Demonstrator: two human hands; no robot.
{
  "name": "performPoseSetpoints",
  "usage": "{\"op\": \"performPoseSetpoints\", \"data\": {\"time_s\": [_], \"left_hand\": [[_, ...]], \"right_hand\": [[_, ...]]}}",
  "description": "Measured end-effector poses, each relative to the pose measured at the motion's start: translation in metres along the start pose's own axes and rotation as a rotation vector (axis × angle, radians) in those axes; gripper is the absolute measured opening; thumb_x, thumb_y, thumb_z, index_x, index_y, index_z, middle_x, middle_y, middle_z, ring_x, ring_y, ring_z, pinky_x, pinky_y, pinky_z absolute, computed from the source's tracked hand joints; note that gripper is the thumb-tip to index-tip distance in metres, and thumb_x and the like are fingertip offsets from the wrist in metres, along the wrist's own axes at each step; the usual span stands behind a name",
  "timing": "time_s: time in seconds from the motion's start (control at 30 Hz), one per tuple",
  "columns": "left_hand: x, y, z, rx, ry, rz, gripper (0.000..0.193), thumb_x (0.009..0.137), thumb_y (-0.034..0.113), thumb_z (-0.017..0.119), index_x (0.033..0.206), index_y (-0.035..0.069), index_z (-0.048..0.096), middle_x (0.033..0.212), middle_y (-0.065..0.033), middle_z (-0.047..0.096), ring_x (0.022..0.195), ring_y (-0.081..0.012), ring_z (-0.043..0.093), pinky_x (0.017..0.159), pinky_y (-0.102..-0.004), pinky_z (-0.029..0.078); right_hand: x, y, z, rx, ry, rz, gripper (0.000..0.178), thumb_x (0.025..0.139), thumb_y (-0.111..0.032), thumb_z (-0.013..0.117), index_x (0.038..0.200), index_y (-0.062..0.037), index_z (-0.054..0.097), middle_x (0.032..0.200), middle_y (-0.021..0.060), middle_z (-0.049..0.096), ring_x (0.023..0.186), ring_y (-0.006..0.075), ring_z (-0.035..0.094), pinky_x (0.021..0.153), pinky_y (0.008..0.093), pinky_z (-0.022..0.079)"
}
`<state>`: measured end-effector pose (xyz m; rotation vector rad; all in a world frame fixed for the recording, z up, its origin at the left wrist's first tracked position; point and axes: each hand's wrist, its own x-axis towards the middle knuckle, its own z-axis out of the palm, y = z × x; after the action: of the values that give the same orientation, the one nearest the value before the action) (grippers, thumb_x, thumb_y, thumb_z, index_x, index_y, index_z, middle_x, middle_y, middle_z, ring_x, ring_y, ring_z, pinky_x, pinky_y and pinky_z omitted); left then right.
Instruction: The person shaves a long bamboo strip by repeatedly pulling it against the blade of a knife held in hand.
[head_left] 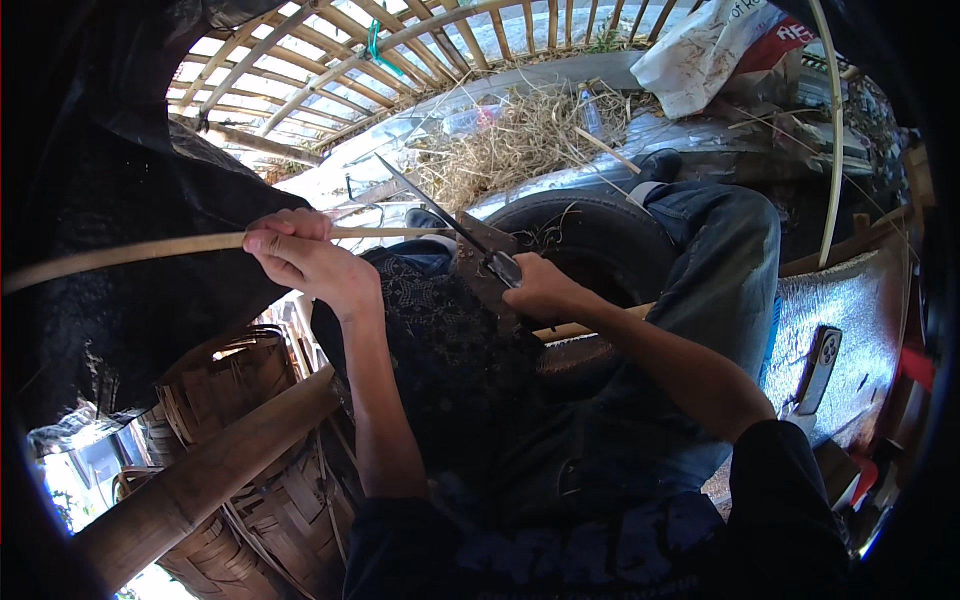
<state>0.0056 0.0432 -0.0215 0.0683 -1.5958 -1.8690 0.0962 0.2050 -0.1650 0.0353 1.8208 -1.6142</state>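
"What's the left grip (312,262) doing?"
"Pinching a strip (190,246) that sticks out on both sides of it."
"And the right grip (547,290)?"
"It squeezes a knife (462,231), which sticks out ahead and to its left."

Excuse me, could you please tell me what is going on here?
A seated person holds a long, pale strip in the left grip and a knife in the right grip. The blade points up and to the left, crossing the strip in view; whether they touch is unclear. A dark tyre lies ahead, with a straw-coloured heap beyond it.
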Motion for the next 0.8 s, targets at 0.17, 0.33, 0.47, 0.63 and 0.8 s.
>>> {"op": "performPoseSetpoints", "data": {"time_s": [0.17, 0.33, 0.47, 0.63, 0.8], "left_hand": [[0.000, 0.002, -0.006, 0.075, 0.024, 0.090, 0.041, 0.091, 0.046, 0.035, 0.069, 0.011, 0.035, 0.053, 0.0041, 0.023, 0.047, -0.0050, 0.019, 0.043, -0.0217, 0.017], [-0.001, -0.001, 0.008, 0.073, 0.048, 0.081, 0.041, 0.091, 0.045, 0.035, 0.069, 0.011, 0.036, 0.053, 0.0040, 0.025, 0.047, -0.0048, 0.019, 0.043, -0.0216, 0.017], [0.003, -0.005, 0.002, 0.094, 0.090, 0.113, 0.042, 0.091, 0.046, 0.035, 0.069, 0.010, 0.036, 0.053, 0.0041, 0.025, 0.046, -0.0048, 0.019, 0.043, -0.0215, 0.017], [-0.001, 0.001, 0.006, 0.111, 0.070, 0.103, 0.043, 0.091, 0.047, 0.035, 0.069, 0.010, 0.035, 0.053, 0.0042, 0.025, 0.047, -0.0047, 0.019, 0.043, -0.0216, 0.017], [-0.004, 0.000, 0.012, 0.059, 0.042, 0.038, 0.043, 0.090, 0.048, 0.035, 0.068, 0.010, 0.035, 0.053, 0.0045, 0.024, 0.047, -0.0045, 0.019, 0.043, -0.0215, 0.016]], "right_hand": [[-0.012, -0.038, -0.010, 0.002, 0.073, -0.128, 0.019, 0.065, -0.010, 0.054, 0.078, 0.0044, 0.052, 0.062, 0.0062, 0.051, 0.056, 0.0137, 0.049, 0.053, 0.0301, 0.041], [-0.011, -0.001, 0.007, -0.031, 0.094, -0.004, 0.022, 0.064, -0.015, 0.055, 0.076, 0.0039, 0.054, 0.064, 0.0145, 0.058, 0.060, 0.0230, 0.059, 0.059, 0.0337, 0.046], [0.002, -0.007, -0.002, 0.062, 0.035, 0.027, 0.016, 0.067, -0.009, 0.052, 0.077, 0.0039, 0.052, 0.060, 0.0035, 0.050, 0.057, 0.0119, 0.050, 0.052, 0.0289, 0.040], [-0.021, -0.052, -0.013, 0.112, 0.018, -0.105, 0.012, 0.066, -0.008, 0.053, 0.072, 0.0015, 0.050, 0.058, 0.0018, 0.048, 0.051, 0.0108, 0.047, 0.046, 0.0280, 0.039], [-0.002, -0.002, -0.004, 0.137, -0.033, 0.073, 0.010, 0.068, -0.007, 0.052, 0.071, 0.0009, 0.048, 0.056, 0.0017, 0.047, 0.044, 0.0104, 0.044, 0.040, 0.0267, 0.036]]}}
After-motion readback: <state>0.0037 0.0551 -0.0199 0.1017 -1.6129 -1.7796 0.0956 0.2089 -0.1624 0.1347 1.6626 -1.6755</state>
